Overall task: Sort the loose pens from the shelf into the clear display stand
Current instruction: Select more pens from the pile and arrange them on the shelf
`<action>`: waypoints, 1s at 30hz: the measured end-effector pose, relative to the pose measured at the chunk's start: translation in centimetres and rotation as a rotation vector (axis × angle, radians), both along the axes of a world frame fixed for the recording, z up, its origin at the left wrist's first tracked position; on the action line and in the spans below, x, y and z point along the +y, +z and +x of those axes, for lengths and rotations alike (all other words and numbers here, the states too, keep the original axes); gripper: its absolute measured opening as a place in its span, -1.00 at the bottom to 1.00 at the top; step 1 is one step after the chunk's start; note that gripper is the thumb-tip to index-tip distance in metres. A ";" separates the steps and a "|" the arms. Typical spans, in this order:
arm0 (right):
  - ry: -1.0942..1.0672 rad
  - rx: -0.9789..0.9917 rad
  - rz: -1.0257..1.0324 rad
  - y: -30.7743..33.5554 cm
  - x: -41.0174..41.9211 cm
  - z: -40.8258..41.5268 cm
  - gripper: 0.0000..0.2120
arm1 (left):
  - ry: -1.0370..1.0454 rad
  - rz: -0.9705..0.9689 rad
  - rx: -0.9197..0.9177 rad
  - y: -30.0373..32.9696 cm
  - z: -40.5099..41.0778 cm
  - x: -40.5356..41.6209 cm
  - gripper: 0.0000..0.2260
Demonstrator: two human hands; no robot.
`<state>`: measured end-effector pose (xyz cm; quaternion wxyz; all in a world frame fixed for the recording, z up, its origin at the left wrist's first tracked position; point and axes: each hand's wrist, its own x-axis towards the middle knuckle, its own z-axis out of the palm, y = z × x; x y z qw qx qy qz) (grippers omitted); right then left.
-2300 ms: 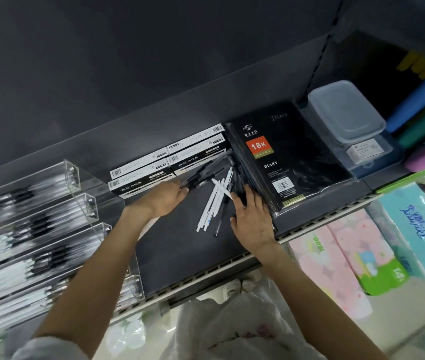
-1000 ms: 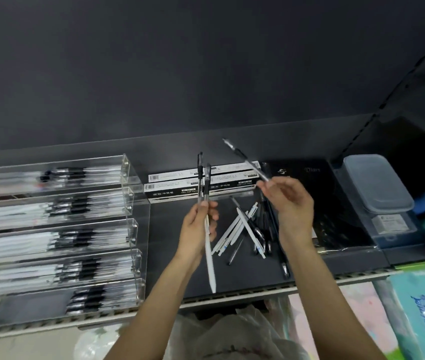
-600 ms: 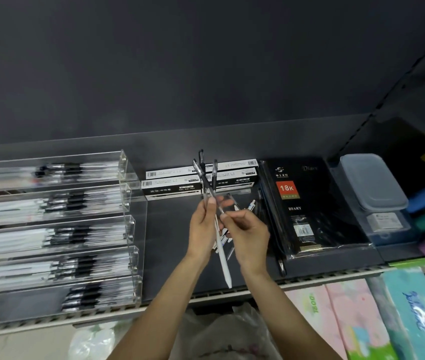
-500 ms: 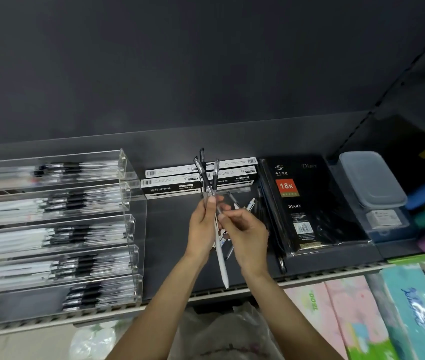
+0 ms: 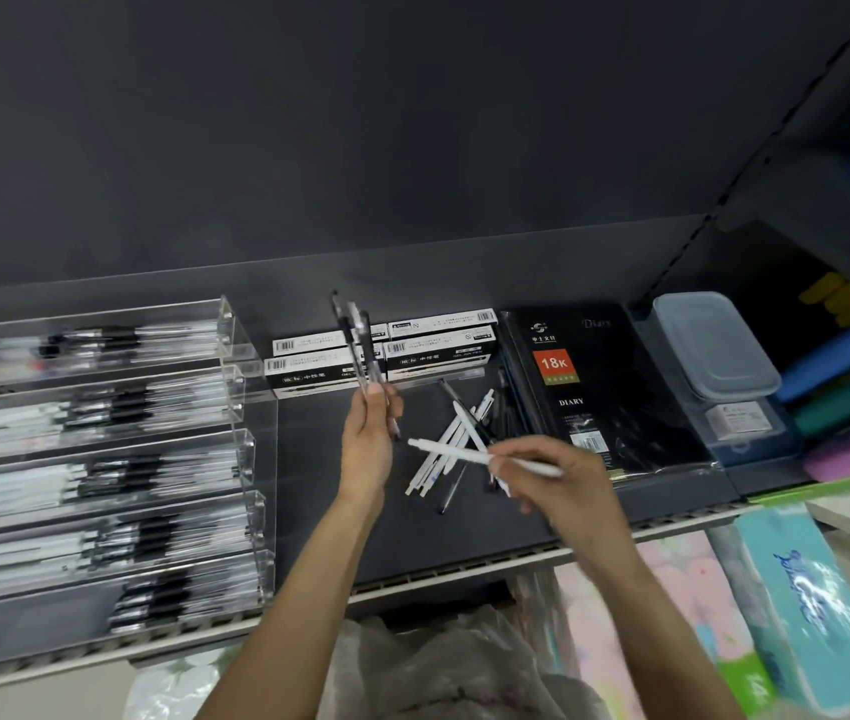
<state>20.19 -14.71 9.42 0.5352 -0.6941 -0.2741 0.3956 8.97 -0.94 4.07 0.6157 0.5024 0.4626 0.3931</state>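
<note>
My left hand (image 5: 368,449) grips a small bunch of dark clear pens (image 5: 357,345) upright above the dark shelf (image 5: 318,517). My right hand (image 5: 563,485) pinches one white pen (image 5: 446,449), held nearly level with its tip pointing left. Under and between my hands lies a loose pile of white and dark pens (image 5: 456,454) on the shelf. The clear tiered display stand (image 5: 251,459) fills the left side, with several rows of pens in it.
White and black pen boxes (image 5: 433,345) line the back of the shelf. A black diary (image 5: 589,387) lies to the right, then a lidded plastic box (image 5: 714,350). Tissue packs (image 5: 807,605) and a plastic bag (image 5: 443,667) sit below the shelf edge.
My right hand has drawn away from my left hand, down and to the right, taking the white pen with it. The dark pens stay in my left hand.
</note>
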 end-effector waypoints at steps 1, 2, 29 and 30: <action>0.039 -0.009 -0.014 0.7 -0.1 1.0 -0.89 | -0.059 0.015 0.025 -0.1 -0.4 0.0 -0.76; 0.086 -0.024 -0.034 1.4 0.0 1.8 -0.91 | -0.120 0.003 0.028 0.0 -0.8 -0.2 -0.77; 0.105 0.099 -0.087 -1.1 6.6 -0.9 -0.65 | -0.610 -0.246 -0.087 0.8 -5.0 -4.6 -0.74; 0.104 0.085 -0.087 -1.1 6.4 -0.9 -0.65 | -0.638 -0.284 -0.095 0.8 -5.1 -4.6 -0.72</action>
